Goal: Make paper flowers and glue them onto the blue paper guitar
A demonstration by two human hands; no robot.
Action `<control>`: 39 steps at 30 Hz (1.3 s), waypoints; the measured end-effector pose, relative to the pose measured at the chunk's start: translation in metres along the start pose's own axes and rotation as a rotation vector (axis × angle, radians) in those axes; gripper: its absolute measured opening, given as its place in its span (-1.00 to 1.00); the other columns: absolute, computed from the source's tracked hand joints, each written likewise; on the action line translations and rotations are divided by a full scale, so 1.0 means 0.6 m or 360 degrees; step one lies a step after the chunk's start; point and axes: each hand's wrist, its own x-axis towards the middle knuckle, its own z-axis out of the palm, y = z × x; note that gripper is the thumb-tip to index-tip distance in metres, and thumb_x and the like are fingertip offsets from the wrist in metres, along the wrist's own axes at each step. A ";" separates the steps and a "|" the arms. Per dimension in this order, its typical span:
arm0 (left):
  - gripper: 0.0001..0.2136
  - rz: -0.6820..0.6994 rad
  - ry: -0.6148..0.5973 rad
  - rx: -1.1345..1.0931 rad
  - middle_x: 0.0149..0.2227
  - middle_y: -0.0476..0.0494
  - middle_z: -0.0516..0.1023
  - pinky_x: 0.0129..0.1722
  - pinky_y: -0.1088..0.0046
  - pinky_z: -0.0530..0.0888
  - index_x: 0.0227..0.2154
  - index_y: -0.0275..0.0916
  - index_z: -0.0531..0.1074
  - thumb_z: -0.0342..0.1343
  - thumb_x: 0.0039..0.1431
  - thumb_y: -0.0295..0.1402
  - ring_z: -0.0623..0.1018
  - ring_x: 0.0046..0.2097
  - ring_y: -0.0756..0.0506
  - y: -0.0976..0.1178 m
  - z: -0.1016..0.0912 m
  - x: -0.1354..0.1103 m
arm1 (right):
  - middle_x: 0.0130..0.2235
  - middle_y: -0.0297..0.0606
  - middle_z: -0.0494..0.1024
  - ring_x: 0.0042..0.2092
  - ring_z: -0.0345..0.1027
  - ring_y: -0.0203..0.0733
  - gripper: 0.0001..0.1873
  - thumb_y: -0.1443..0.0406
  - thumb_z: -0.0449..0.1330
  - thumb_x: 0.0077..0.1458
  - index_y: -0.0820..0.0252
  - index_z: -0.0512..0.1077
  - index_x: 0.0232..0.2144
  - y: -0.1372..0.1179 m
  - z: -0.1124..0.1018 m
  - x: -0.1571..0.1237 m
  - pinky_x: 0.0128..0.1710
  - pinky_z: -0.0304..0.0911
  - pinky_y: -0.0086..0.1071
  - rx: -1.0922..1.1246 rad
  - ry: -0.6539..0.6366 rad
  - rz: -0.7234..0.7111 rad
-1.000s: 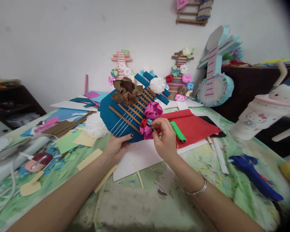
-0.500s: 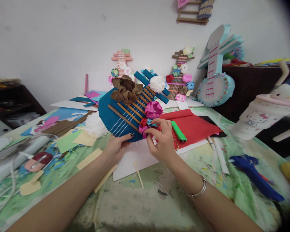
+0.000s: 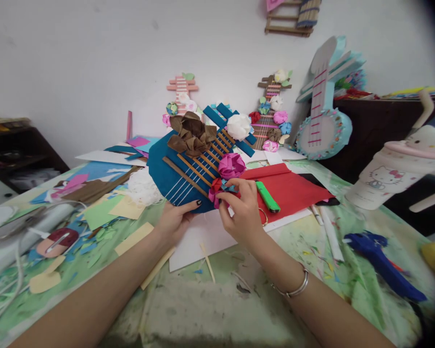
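Observation:
A blue paper lute (image 3: 157,166) with brown strips and white strings is held up, tilted to the right, above the table. My left hand (image 3: 176,221) grips its lower edge, thumb on the front and the other fingers behind. My right hand (image 3: 244,210) pinches at a small red, pink and blue paper flower (image 3: 215,187) on the lute's right edge. Other paper flowers sit on the lute: a large brown one (image 3: 192,134), a white one (image 3: 239,126) and a bright pink one (image 3: 231,166).
Red paper (image 3: 293,191) lies at the right with a green utility knife (image 3: 268,196) on it. A blue glue gun (image 3: 384,263) and a white tumbler (image 3: 391,174) are further right. Paper scraps (image 3: 101,212) cover the left side. Other paper lutes (image 3: 266,113) lean against the wall.
The lute has shifted very slightly to the right. Both hands keep their hold in nearly the same place.

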 end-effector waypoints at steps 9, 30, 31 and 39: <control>-0.21 -0.0003 0.0024 0.0020 -0.02 -0.25 0.55 -0.14 0.26 0.59 0.14 -0.14 0.27 0.29 -0.24 -0.71 0.58 -0.07 -0.24 -0.004 -0.001 -0.002 | -0.32 -0.17 0.28 -0.24 0.16 -0.14 -0.84 0.35 0.10 0.15 0.21 0.48 -0.29 -0.009 0.007 -0.002 -0.26 0.21 -0.26 -0.0069 -0.0072 0.0053; -0.26 0.0065 0.0210 0.0028 -0.11 -0.19 0.60 -0.07 0.23 0.56 0.08 -0.14 0.33 0.32 -0.26 -0.69 0.57 -0.06 -0.23 -0.010 0.008 -0.008 | -0.34 -0.25 0.35 -0.25 0.29 -0.16 -0.92 0.42 0.18 0.02 0.19 0.40 -0.48 0.001 0.018 -0.002 -0.24 0.24 -0.27 0.0267 -0.0193 0.0481; -0.26 0.0051 0.0223 0.0008 -0.10 -0.20 0.59 -0.07 0.22 0.56 0.07 -0.14 0.33 0.31 -0.25 -0.71 0.57 -0.06 -0.23 -0.009 0.006 -0.006 | -0.36 -0.27 0.36 -0.27 0.29 -0.17 -0.91 0.43 0.19 0.00 0.18 0.41 -0.50 0.004 0.018 0.000 -0.25 0.23 -0.28 0.0296 -0.0209 0.0548; -0.31 -0.0028 0.0271 -0.0053 -0.05 -0.28 0.56 -0.09 0.06 0.57 0.05 -0.22 0.34 0.24 -0.21 -0.79 0.58 -0.08 -0.28 -0.003 0.005 -0.001 | -0.47 -0.34 0.34 -0.40 0.24 -0.24 -0.89 0.41 0.23 -0.08 0.17 0.42 -0.59 0.010 0.013 0.008 -0.38 0.16 -0.34 0.0347 -0.0159 0.0776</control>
